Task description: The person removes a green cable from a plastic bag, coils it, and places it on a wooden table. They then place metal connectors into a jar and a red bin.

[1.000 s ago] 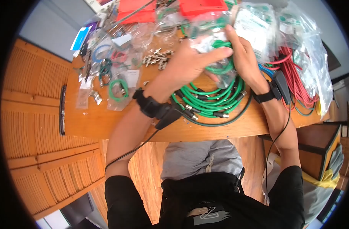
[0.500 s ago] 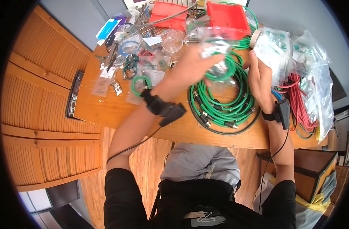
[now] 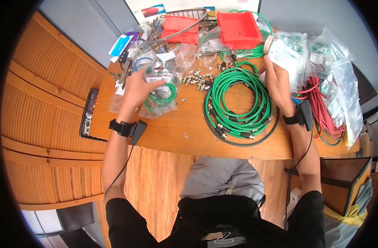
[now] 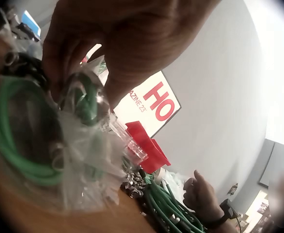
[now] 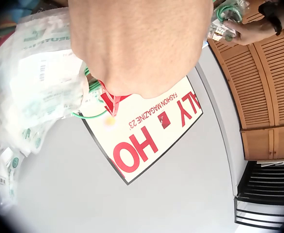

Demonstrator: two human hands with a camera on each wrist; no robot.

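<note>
In the head view my left hand pinches a clear plastic bag with a coiled green cable inside, over the left part of the table. The left wrist view shows the fingers and thumb gripping the bunched plastic, beside another green cable loop in a bag. My right hand holds nothing; its fingers are relaxed at the right of a large coil of green cables with black-sleeved metal connectors. Just beyond that hand is a stack of clear bags with white labels.
Loose metal connectors lie left of the coil, with round clear tubs behind them. Two red boxes stand at the back. Red cables and an empty-looking plastic bag lie at the right edge.
My left hand has carried the bagged green cable from over the big coil to the left side of the table. The right hand has come off the bag and stays beside the coil.
</note>
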